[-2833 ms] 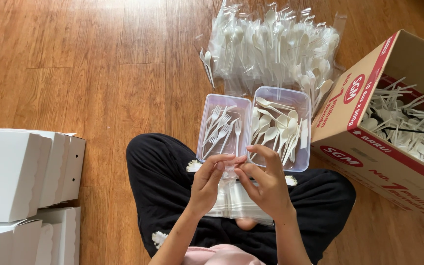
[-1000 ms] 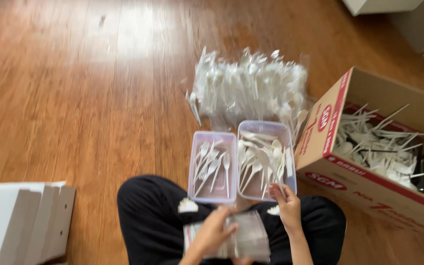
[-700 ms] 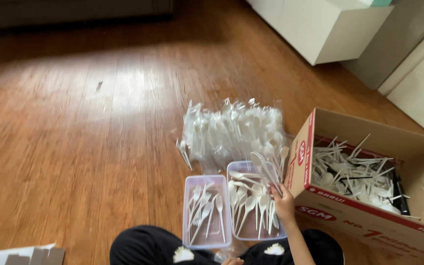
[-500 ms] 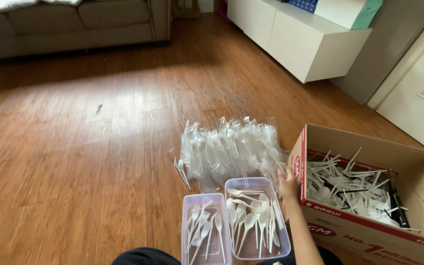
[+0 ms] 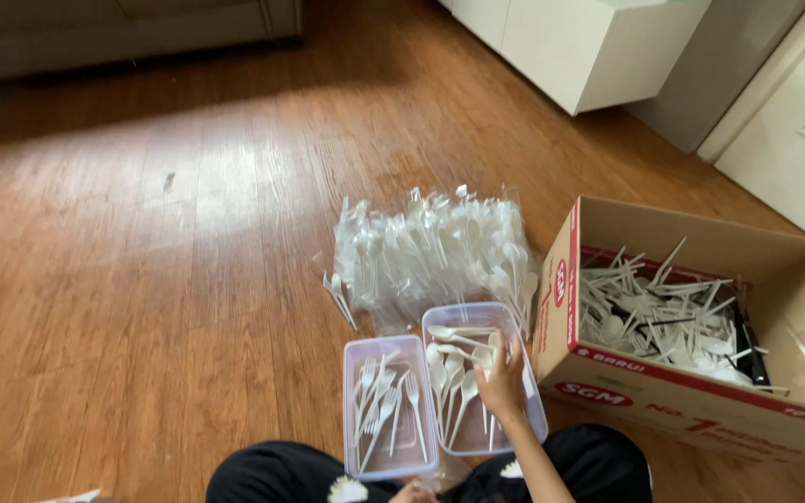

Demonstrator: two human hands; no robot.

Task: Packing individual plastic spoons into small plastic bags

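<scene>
My right hand (image 5: pixel 501 380) reaches into the right clear plastic container (image 5: pixel 526 328), which holds several white plastic spoons (image 5: pixel 449 373). Its fingers curl on one spoon there. Beside it on the left stands a second clear container (image 5: pixel 358 466) with several white plastic forks (image 5: pixel 386 399). Only a sliver of my left hand (image 5: pixel 412 493) shows at the bottom edge, over my black-trousered lap (image 5: pixel 272 475); what it holds is out of view. Behind the containers lies a pile of clear-bagged cutlery sets (image 5: pixel 430 251).
An open cardboard box (image 5: pixel 701 410) full of loose white cutlery stands on the wooden floor right of the containers. A white cabinet (image 5: pixel 589 47) and a door (image 5: pixel 794 140) are at the far right, a sofa base (image 5: pixel 95 37) at the far left.
My right hand carried a bagged set from the spoon container to the pile behind, let it go, and came back into the spoon container. The view tilted up, then slightly down.
</scene>
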